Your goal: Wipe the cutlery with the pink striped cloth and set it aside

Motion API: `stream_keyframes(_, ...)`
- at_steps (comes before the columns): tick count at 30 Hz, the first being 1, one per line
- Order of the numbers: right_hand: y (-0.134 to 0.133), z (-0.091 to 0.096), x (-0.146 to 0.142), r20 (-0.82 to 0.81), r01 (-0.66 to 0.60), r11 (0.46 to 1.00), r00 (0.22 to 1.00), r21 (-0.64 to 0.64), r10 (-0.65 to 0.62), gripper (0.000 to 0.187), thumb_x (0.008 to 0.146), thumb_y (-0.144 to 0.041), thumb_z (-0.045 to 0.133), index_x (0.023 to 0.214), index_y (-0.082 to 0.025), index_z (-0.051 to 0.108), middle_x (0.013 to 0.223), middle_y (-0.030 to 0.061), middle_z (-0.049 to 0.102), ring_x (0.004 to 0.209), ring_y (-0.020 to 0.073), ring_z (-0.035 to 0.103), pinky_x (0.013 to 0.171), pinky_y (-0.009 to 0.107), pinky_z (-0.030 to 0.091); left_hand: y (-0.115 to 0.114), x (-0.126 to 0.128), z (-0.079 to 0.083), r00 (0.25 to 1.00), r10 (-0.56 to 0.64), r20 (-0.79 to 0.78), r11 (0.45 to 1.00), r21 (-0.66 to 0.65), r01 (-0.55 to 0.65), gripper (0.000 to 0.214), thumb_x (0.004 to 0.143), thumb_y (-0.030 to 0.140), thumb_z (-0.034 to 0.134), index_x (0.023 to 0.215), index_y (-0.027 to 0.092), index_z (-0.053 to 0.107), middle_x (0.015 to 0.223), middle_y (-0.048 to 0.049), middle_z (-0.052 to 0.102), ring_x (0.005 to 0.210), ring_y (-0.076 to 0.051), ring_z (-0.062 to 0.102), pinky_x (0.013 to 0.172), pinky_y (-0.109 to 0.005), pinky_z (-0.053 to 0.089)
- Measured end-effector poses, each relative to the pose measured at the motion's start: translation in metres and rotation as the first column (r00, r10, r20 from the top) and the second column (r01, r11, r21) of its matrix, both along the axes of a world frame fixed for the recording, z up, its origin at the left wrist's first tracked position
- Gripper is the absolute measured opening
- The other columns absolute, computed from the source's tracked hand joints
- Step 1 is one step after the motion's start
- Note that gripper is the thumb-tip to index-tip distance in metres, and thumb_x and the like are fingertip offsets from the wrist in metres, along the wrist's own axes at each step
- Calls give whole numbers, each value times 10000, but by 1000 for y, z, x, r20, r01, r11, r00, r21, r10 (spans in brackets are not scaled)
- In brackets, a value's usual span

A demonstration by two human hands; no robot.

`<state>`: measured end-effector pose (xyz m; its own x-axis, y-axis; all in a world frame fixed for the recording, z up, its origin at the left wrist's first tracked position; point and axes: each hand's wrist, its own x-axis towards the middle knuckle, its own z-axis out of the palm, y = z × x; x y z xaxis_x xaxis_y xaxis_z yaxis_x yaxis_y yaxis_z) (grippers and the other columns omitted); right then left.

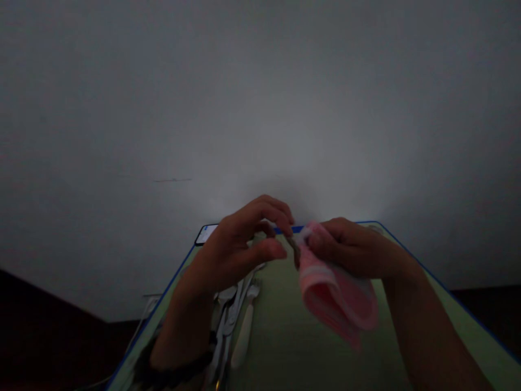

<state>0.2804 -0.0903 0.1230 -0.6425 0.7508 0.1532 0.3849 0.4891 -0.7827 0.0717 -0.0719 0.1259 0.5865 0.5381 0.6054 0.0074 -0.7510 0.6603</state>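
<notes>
Cloth [321,274] hangs right of the cutlery [243,339], gripped by the right hand [350,247]; from it a utensil [294,251] slants far-left toward the half-open, seemingly unladen left hand [240,239], contact unclear.

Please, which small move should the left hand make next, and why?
Probably the left hand should close gently on the thin item: its thumb and fingers stand apart beside it, while the right hand holds the cloth from which the item sticks out.
</notes>
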Motion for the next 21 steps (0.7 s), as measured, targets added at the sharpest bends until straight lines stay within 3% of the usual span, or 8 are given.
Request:
stream_keyframes(3,1,0,0,-50,-118,983,992,-139,112,429,781,-548,457,754,-127,538,621,-18,489,515,68,411,446,170,330,2,0,-1,996,91,21,993,79,-93,123,746,267,649,736,166,579,772,-24,557,712,-132,524,623,-244,414)
stream_keyframes(5,2,0,0,-27,-122,975,993,-184,119,410,751,-535,515,777,-128,563,626,-21,501,517,66,414,443,165,326,2,1,-2,982,187,10,977,103,-187,136,751,263,643,695,159,576,697,-5,541,633,-111,499,568,-228,393)
stream_keyframes(11,2,1,-1,50,107,994,993,0,-107,347,754,-473,547,707,-131,573,570,-35,478,503,61,390,428,160,295,1,1,-2,903,400,-154,916,59,-396,270,787,325,578,598,156,484,515,58,407,477,-66,352,433,-178,278)
stream_keyframes(15,0,3,-5,38,160,984,986,82,-164,333,749,-448,559,657,-129,559,532,-44,440,483,55,366,402,157,257,-2,4,-4,923,306,-235,948,-13,-317,304,846,325,471,594,161,431,523,63,343,481,-63,318,417,-165,254)
stream_keyframes(19,-2,3,-8,-34,100,993,995,57,-98,356,725,-450,584,583,-128,533,499,-59,386,456,42,312,385,153,232,-5,10,-4,951,161,-265,983,-46,-179,335,856,308,427,556,161,400,520,60,320,482,-63,311,405,-162,245)
stream_keyframes(21,-1,3,-11,-79,78,995,994,59,-73,341,719,-440,594,592,-127,545,500,-61,384,457,40,304,389,152,234,-6,12,-3,962,144,-233,985,-61,-162,332,849,299,434,549,159,410,515,60,327,478,-62,312,403,-162,249)
